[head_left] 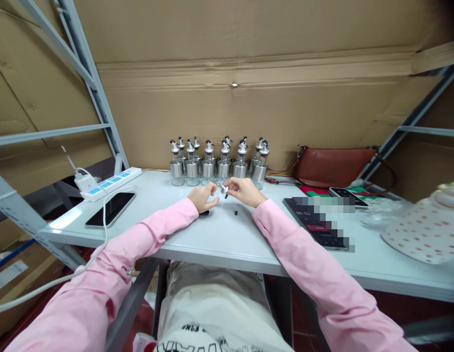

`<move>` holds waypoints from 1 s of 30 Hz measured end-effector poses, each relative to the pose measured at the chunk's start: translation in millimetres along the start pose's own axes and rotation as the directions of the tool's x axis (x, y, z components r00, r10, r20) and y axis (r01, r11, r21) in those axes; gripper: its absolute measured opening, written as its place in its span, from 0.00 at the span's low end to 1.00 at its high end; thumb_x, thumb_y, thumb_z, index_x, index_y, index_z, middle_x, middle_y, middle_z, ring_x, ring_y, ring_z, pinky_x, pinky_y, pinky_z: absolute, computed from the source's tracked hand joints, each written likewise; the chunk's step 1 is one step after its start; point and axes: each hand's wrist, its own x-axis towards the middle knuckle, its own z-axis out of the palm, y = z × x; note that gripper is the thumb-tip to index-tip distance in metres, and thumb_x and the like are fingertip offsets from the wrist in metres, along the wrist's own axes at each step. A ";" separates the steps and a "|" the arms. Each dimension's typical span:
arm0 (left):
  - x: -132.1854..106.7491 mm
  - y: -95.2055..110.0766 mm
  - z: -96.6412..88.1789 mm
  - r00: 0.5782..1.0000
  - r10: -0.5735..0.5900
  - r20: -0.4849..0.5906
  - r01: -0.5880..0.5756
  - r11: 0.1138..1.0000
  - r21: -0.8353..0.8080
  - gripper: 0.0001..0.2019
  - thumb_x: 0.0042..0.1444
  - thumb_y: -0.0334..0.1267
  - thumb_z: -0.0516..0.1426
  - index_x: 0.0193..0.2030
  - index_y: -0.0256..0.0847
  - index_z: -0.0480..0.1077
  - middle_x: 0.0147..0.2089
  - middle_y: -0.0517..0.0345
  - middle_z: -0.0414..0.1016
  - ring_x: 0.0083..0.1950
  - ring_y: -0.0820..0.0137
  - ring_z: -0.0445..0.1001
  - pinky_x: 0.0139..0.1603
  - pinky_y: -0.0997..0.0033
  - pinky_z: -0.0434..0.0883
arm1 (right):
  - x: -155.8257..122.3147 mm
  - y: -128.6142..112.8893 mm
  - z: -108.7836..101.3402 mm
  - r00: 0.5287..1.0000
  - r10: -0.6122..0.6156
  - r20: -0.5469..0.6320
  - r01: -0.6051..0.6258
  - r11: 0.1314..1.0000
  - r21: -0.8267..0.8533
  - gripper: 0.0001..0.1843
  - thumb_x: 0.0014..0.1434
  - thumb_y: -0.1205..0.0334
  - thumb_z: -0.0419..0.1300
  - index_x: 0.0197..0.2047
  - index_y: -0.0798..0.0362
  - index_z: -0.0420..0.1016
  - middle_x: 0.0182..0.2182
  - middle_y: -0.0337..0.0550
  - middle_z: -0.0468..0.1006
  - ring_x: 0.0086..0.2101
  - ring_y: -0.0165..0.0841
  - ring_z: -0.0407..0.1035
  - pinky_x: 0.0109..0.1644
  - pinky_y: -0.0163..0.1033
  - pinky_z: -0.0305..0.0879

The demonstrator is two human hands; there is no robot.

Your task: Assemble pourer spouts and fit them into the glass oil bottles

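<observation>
In the head view my right hand (246,191) pinches a small silver pourer top (223,187) above the middle of the table. My left hand (205,196) is just left of it, with thumb and fingers apart and nothing visible between them. A small black piece (236,213) lies on the table below my right hand. Another dark object (204,213) shows partly under my left wrist. Behind both hands stand several oil bottles (208,168) of glass and steel, upright in rows, with silver pourers and black spout tips.
White table (212,239) against cardboard. On the left are a power strip (115,183), a phone (111,209) and a white cable (106,230). On the right lie a large phone (303,215), a brown bag (333,166), another phone (347,197) and a dotted white item (424,227).
</observation>
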 end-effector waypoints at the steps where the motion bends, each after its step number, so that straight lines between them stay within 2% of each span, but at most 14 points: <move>1: 1.2 -0.4 0.8 1.000 -0.017 -0.016 0.017 0.999 0.043 0.11 0.53 0.44 0.49 0.37 0.38 0.59 0.27 0.61 0.68 0.22 0.75 0.66 0.26 0.76 0.59 | 0.1 -0.8 -0.6 1.000 0.006 -0.002 -0.006 1.000 0.011 0.07 0.48 0.65 0.59 0.33 0.56 0.72 0.22 0.38 0.74 0.21 0.25 0.63 0.29 0.30 0.57; 3: 2.3 -1.0 2.2 1.000 -0.007 -0.002 0.008 0.996 0.093 0.10 0.56 0.43 0.46 0.34 0.39 0.60 0.25 0.60 0.68 0.23 0.73 0.67 0.26 0.75 0.59 | 0.1 -1.9 -2.0 1.000 0.016 -0.007 -0.016 0.999 0.034 0.07 0.48 0.65 0.59 0.33 0.56 0.72 0.22 0.37 0.73 0.21 0.25 0.63 0.28 0.30 0.57; 8: 0.6 0.6 6.8 0.979 0.151 0.136 -0.166 0.980 0.109 0.16 0.59 0.45 0.42 0.29 0.40 0.63 0.21 0.58 0.67 0.22 0.73 0.66 0.25 0.76 0.58 | -0.6 -2.5 -5.6 0.998 0.041 -0.044 -0.037 0.996 0.082 0.08 0.48 0.61 0.59 0.32 0.56 0.71 0.21 0.37 0.72 0.22 0.26 0.64 0.28 0.30 0.59; 10: 2.0 0.3 8.1 0.989 0.103 0.104 -0.116 0.985 0.129 0.17 0.60 0.47 0.42 0.31 0.39 0.64 0.21 0.58 0.68 0.23 0.73 0.67 0.25 0.76 0.58 | -0.7 -2.8 -6.9 0.997 0.036 -0.064 -0.031 0.996 0.084 0.09 0.48 0.61 0.59 0.33 0.56 0.71 0.21 0.37 0.72 0.22 0.26 0.64 0.28 0.31 0.59; 12: 5.3 -1.7 8.7 1.000 -0.014 0.025 0.010 0.988 0.156 0.17 0.60 0.48 0.43 0.34 0.39 0.64 0.23 0.57 0.69 0.25 0.73 0.69 0.26 0.77 0.59 | -0.7 -2.9 -7.8 0.996 0.024 -0.081 -0.017 0.996 0.083 0.09 0.48 0.60 0.59 0.33 0.56 0.71 0.21 0.38 0.73 0.22 0.26 0.64 0.28 0.31 0.60; 14: 9.2 -5.1 8.9 0.991 -0.133 -0.034 0.136 0.977 0.162 0.15 0.59 0.48 0.45 0.36 0.38 0.63 0.26 0.57 0.71 0.27 0.72 0.70 0.27 0.78 0.60 | -0.7 -2.7 -8.2 0.996 0.010 -0.090 -0.002 0.997 0.080 0.09 0.49 0.60 0.58 0.33 0.56 0.71 0.22 0.39 0.73 0.22 0.27 0.65 0.28 0.31 0.60; 16: 12.2 -9.0 9.2 0.979 -0.201 -0.026 0.203 0.970 0.134 0.13 0.59 0.47 0.47 0.36 0.39 0.63 0.28 0.58 0.72 0.29 0.72 0.71 0.29 0.77 0.61 | -0.6 -2.2 -7.9 0.996 0.002 -0.090 0.005 0.997 0.074 0.08 0.49 0.60 0.58 0.33 0.55 0.71 0.22 0.39 0.73 0.22 0.27 0.65 0.28 0.32 0.61; 18: 13.0 -12.0 9.9 0.980 -0.196 0.025 0.194 0.979 0.063 0.11 0.59 0.44 0.47 0.35 0.39 0.63 0.29 0.58 0.72 0.31 0.72 0.71 0.32 0.76 0.63 | -0.4 -1.4 -7.2 0.996 0.003 -0.085 0.003 0.997 0.072 0.08 0.49 0.60 0.58 0.33 0.56 0.71 0.22 0.39 0.74 0.22 0.27 0.65 0.29 0.32 0.61; 21: 11.1 -13.2 10.6 0.994 -0.065 0.091 0.071 0.995 -0.066 0.08 0.59 0.39 0.46 0.35 0.39 0.63 0.32 0.57 0.72 0.33 0.73 0.71 0.35 0.76 0.64 | -0.2 -0.4 -6.0 0.997 0.010 -0.078 -0.004 0.997 0.078 0.09 0.49 0.60 0.58 0.34 0.56 0.71 0.23 0.39 0.74 0.23 0.27 0.66 0.29 0.32 0.62; 24: 8.5 -10.6 10.0 0.994 0.011 0.105 -0.008 0.999 -0.031 0.09 0.57 0.41 0.48 0.36 0.39 0.63 0.34 0.56 0.71 0.34 0.71 0.70 0.37 0.74 0.64 | -0.3 -0.1 -5.8 0.997 0.018 -0.075 -0.012 0.997 0.079 0.10 0.49 0.60 0.59 0.34 0.56 0.71 0.22 0.39 0.73 0.23 0.27 0.66 0.29 0.32 0.62; 27: 7.7 -7.9 9.3 0.976 -0.118 0.183 0.101 0.990 0.096 0.14 0.52 0.50 0.52 0.33 0.39 0.65 0.28 0.56 0.70 0.32 0.66 0.70 0.34 0.70 0.64 | -0.7 -0.3 -6.1 0.998 0.017 -0.068 -0.011 0.997 0.083 0.10 0.49 0.59 0.58 0.34 0.56 0.71 0.22 0.39 0.73 0.22 0.27 0.66 0.29 0.32 0.62; 30: 7.7 -9.1 10.3 0.952 -0.216 0.217 0.200 0.975 0.092 0.15 0.52 0.50 0.53 0.38 0.40 0.64 0.25 0.58 0.68 0.29 0.66 0.70 0.32 0.70 0.64 | -1.0 -0.8 -6.3 0.997 0.014 -0.070 -0.008 0.997 0.082 0.10 0.50 0.59 0.58 0.34 0.56 0.71 0.23 0.39 0.73 0.23 0.27 0.66 0.29 0.32 0.62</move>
